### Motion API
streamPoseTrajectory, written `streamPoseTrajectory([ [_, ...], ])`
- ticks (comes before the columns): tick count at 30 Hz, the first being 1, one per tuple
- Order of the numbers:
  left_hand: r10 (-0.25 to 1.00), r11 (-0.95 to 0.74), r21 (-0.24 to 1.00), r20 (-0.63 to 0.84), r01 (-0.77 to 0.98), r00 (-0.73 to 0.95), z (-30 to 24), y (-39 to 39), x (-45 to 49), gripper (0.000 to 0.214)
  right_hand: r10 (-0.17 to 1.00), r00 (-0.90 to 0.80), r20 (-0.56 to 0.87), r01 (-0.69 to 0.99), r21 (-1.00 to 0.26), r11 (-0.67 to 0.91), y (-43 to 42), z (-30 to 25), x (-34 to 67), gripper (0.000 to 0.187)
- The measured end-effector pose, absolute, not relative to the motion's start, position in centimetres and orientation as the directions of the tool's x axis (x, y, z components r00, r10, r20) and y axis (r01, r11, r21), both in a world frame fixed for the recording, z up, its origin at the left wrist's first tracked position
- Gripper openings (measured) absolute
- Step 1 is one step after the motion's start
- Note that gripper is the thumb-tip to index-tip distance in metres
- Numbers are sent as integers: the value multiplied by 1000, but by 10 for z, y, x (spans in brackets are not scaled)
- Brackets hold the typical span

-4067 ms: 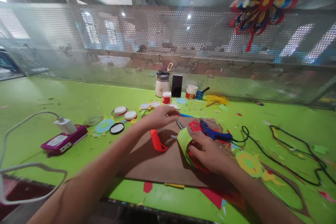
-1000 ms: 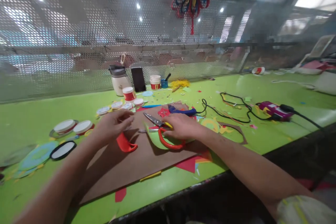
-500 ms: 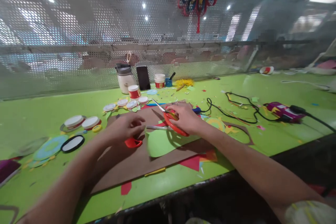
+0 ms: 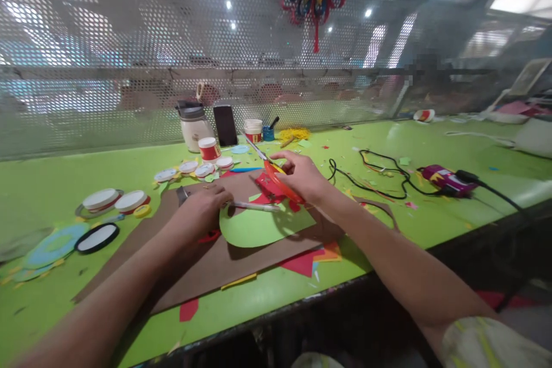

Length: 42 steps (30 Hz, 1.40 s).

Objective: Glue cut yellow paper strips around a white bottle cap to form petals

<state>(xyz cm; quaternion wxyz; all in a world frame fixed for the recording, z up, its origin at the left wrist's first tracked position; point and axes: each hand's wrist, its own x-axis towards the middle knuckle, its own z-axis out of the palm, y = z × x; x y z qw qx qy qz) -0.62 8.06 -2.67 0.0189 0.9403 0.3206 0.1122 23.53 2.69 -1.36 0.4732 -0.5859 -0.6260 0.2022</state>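
Observation:
My right hand [image 4: 304,175] is closed around the orange handles of a pair of scissors [image 4: 256,149], whose blades point up and away to the left. My left hand [image 4: 209,207] pinches the left edge of a light green sheet of paper [image 4: 263,230]. Shadow shows beneath the sheet, so its near edge appears slightly raised. A silvery pen-like stick [image 4: 254,206] lies across the sheet, its left end by my left fingertips. Red paper pieces [image 4: 269,184] lie behind it. Part of a red-orange loop [image 4: 210,236] shows under my left hand. Brown cardboard [image 4: 194,282] lies below everything.
White round lids [image 4: 131,200] and a black-rimmed disc [image 4: 97,238] are on the left. A jug [image 4: 194,126], a phone [image 4: 225,125] and small tubs [image 4: 209,148] stand at the back. A black cord [image 4: 379,195] runs to a purple device [image 4: 448,179] on the right.
My left hand has moved onto the left edge of the green paper and closed on it. The sheet has shifted and lifted slightly. The scissors stay in my right hand. The view has swung a little right.

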Motion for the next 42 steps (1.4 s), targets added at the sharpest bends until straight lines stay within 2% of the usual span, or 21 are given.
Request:
streamPoseTrajectory([
  [5,584,-794,-64,191,604,789,-24,81,-1,17,962,41,268,565,-801,199,23,-17,222,46],
  [7,610,-770,-70,210,634,764,-25,85,-2,21,969,6,245,587,-786,195,20,-17,216,43],
  [10,647,-742,-31,228,670,728,-27,91,-7,31,971,-27,239,678,-709,194,16,-19,208,39],
  [15,733,-660,42,254,750,631,-13,94,-25,35,954,-81,287,784,-573,239,11,-35,197,37],
  [16,733,-667,80,249,741,633,-8,92,-27,36,949,-96,302,805,-536,252,9,-39,195,39],
  [18,701,-709,291,187,643,688,4,82,-28,32,936,-131,326,847,-453,277,8,-45,191,41],
  [21,587,-722,433,-28,539,809,16,64,-20,25,922,-169,348,896,-335,291,9,-51,187,34],
  [22,555,-713,444,-115,542,824,18,58,-17,25,919,-175,354,907,-304,290,10,-52,186,31],
  [24,556,-712,415,-161,567,816,19,52,-11,26,915,-170,366,926,-259,276,15,-53,185,28],
  [26,593,-716,380,-112,585,798,18,50,-8,23,913,-155,378,938,-234,257,20,-55,185,28],
  [30,635,-745,401,181,533,751,17,48,-10,13,913,-104,394,946,-245,213,28,-57,186,29],
  [34,533,-825,416,347,383,772,18,36,-5,20,919,-40,393,928,-326,180,31,-55,188,29],
  [36,468,-860,392,347,327,813,19,31,0,25,920,-12,393,908,-380,175,30,-54,190,30],
  [38,424,-879,358,281,316,861,20,27,5,25,919,20,393,885,-435,167,28,-53,192,31],
  [42,464,-848,340,102,407,880,18,26,9,29,925,77,372,829,-539,148,26,-48,195,34],
])
